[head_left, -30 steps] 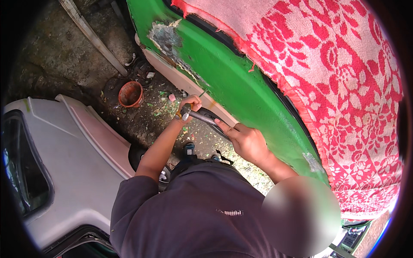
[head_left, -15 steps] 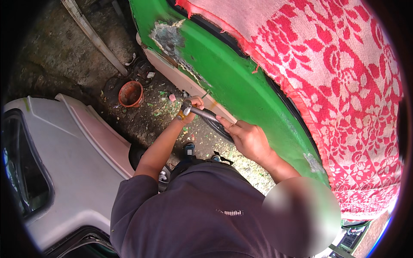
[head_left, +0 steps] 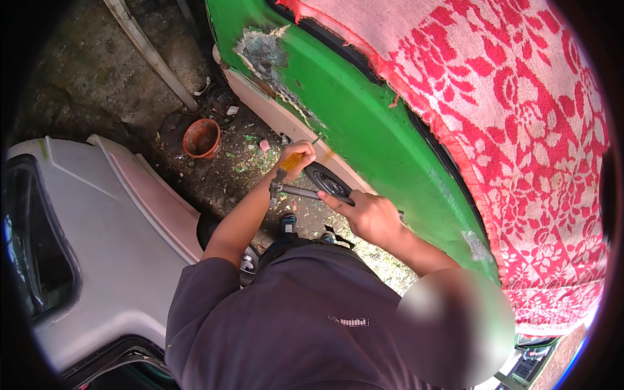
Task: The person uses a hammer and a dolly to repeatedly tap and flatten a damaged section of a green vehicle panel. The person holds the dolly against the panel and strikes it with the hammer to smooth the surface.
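Green panel [head_left: 377,123]: ahead and right of both grips. Right hand [head_left: 377,218]: fingers wrapped around hammer [head_left: 302,191] handle; head extends left of grip. Left hand [head_left: 304,158]: fingers closed around amber-handled tool [head_left: 290,164]; tip projects beyond grip, toward panel.

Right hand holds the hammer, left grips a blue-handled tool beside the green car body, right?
Not blue: in the head view the left hand grips a yellow-handled tool beside the green car body; the right hand does hold the hammer.

Orng pot [head_left: 208,151] on grnd [head_left: 97,81]
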A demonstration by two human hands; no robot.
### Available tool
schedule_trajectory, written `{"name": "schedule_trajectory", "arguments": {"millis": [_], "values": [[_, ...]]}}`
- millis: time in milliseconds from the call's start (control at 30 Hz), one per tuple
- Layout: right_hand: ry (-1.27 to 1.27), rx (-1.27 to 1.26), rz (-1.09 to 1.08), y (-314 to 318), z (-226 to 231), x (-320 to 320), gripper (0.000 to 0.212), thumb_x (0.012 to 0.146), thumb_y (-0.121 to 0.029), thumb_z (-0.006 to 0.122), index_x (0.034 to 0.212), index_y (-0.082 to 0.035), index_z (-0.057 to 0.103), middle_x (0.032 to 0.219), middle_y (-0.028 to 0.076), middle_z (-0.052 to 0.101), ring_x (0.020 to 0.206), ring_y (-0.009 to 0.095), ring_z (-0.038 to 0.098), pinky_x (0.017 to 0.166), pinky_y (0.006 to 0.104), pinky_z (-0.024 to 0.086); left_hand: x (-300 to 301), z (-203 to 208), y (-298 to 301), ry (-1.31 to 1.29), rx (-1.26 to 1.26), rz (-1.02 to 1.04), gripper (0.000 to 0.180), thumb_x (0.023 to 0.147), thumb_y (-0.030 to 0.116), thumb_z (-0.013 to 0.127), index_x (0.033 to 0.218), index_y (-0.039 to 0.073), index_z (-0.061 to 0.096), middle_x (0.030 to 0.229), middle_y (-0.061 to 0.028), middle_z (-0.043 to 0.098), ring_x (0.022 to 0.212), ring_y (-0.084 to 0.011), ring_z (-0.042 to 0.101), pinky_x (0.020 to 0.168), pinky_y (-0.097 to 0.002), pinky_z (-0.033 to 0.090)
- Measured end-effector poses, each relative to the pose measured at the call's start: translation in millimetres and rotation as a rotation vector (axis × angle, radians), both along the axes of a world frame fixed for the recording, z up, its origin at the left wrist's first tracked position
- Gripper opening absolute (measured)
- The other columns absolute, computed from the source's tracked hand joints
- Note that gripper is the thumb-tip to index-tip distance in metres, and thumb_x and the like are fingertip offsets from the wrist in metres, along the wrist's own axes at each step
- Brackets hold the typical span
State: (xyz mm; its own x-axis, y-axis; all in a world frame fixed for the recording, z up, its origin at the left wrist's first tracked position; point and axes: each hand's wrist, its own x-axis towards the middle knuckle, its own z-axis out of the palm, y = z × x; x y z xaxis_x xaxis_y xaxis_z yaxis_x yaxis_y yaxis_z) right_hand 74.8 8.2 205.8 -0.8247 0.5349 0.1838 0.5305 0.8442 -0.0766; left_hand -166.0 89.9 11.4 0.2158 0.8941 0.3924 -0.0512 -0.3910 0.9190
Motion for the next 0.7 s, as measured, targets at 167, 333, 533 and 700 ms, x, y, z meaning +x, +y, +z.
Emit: {"name": "schedule_trajectory", "arguments": {"millis": [167, 333, 533, 700], "values": [[0.030, -0.051, 0.015, -10.4, 7.1, -5.9, 0.073, 0.076, -0.004, 0.062, 0.142, -0.034, 0.055, 0.065, 0.004, 0.045, 0.048, 0.019, 0.052, 0.041, 0.0354, 0.044, 3.4, 1.9, -2.6, -0.013, 0.070, 0.021, 0.022, 0.090, 0.008, 0.062, 0.073, 0.001, 0.049, 0.079, -0.0051, 0.054, 0.069, -0.0122, 0.045, 0.064, -0.0282, 0.037], [0.000, -0.041, -0.097, -6.6, 1.8, -11.5, 0.068, 0.078, -0.001, 0.059, 0.138, -0.032, 0.059, 0.063, 0.004, 0.045, 0.048, 0.020, 0.050, 0.041, 0.0363, 0.044, -2.3, -8.6, 6.9, -0.047, 0.046, 0.017, 0.022, 0.089, 0.008, 0.061, 0.073, 0.001, 0.048, 0.079, -0.0051, 0.054, 0.069, -0.0126, 0.046, 0.065, -0.0286, 0.038], [0.026, 0.001, -0.012, -7.1, 4.7, -5.5, 0.073, 0.078, -0.007, 0.061, 0.145, -0.035, 0.050, 0.065, 0.005, 0.046, 0.046, 0.019, 0.051, 0.040, 0.0349, 0.044, 8.1, -12.5, 1.2, 0.001, 0.012, 0.018, 0.023, 0.091, 0.008, 0.061, 0.074, 0.001, 0.048, 0.078, -0.0039, 0.053, 0.071, -0.0115, 0.044, 0.066, -0.0293, 0.038], [0.021, -0.128, -0.127, -8.9, 1.6, 4.8, 0.058, 0.083, -0.006, 0.061, 0.138, -0.027, 0.060, 0.067, 0.006, 0.052, 0.052, 0.024, 0.056, 0.048, 0.0386, 0.049, 6.5, -21.9, 3.2, -0.122, 0.149, 0.016, 0.021, 0.088, 0.000, 0.064, 0.073, 0.000, 0.048, 0.078, -0.0051, 0.053, 0.068, -0.0108, 0.043, 0.063, -0.0267, 0.037]]}}
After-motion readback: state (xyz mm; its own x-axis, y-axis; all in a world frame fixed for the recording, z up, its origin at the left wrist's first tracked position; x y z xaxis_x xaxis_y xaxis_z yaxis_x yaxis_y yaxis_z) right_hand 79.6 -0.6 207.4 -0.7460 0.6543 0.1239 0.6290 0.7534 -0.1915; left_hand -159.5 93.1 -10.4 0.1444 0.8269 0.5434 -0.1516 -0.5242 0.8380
